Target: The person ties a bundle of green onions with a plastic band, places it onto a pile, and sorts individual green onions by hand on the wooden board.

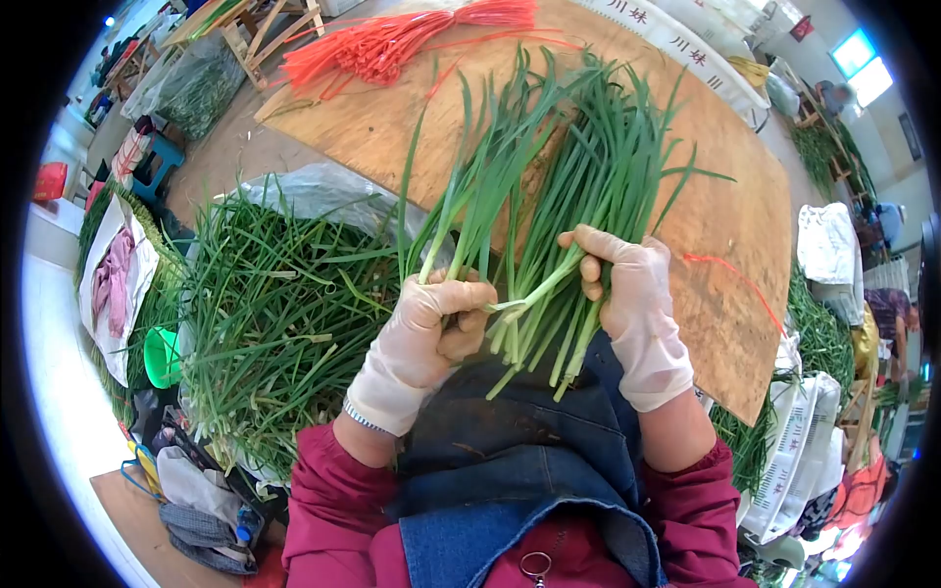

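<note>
My left hand (431, 318), in a thin whitish glove, is closed around a few garlic chives (480, 211) whose leaves fan upward. Its thumb and forefinger pinch at the pale tip of a stalk. Over the larger bunch of garlic chives (603, 157), my right hand (632, 294) curls its gloved fingers around stalks near their cut ends. One pale stalk (549, 284) runs slantwise between the two hands. The bunch's leaves lie on the wooden board (725, 235), and its stalk ends hang past the near edge above my dark apron (510, 421).
Loose greens (284, 314) are heaped on plastic sheeting at my left. Red ties (392, 44) lie at the board's far edge, and a single red tie (730, 269) rests at right. White printed sacks (794, 461) and more greens stand beyond the board. A person (892, 318) is at far right.
</note>
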### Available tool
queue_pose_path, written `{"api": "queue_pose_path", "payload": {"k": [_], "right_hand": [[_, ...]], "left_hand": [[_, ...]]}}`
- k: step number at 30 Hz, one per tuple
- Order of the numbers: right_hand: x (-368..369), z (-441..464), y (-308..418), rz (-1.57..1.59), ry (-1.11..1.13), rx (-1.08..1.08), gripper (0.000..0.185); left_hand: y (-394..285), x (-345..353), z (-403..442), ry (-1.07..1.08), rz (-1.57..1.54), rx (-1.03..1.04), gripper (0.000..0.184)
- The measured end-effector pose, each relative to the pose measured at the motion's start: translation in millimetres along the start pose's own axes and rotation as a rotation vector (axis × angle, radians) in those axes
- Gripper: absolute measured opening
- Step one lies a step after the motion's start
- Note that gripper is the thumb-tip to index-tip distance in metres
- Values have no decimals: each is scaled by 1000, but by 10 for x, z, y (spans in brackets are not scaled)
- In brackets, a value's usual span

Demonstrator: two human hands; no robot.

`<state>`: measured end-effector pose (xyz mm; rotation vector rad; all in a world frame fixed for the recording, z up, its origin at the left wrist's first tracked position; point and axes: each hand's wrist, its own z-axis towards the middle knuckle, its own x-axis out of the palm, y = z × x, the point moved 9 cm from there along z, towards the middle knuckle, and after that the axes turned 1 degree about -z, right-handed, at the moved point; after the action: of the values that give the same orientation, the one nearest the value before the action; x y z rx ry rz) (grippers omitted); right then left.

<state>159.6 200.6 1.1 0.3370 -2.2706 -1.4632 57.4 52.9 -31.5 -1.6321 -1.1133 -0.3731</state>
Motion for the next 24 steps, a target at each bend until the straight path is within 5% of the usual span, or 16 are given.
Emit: {"api": "queue_pose_path", "payload": {"k": [8, 10, 17, 20, 24], "right_hand": [[-345, 87, 287, -19, -82, -36, 11], [-289, 39, 248, -46, -22, 55, 12], [-96, -72, 23, -23, 126, 154, 16], [-86, -55, -48, 8, 143, 166, 14], [-40, -36, -103, 130, 178, 186, 14]], "left_hand": [[-132, -150, -62, -108, 403, -66, 13], [-115, -245, -86, -184, 661, -151, 12], [89, 39, -600, -92, 848, -241, 15], [-150, -2, -1026, -98, 1010, -70, 18], [-778, -871, -1944, -702, 720, 431, 9]]}}
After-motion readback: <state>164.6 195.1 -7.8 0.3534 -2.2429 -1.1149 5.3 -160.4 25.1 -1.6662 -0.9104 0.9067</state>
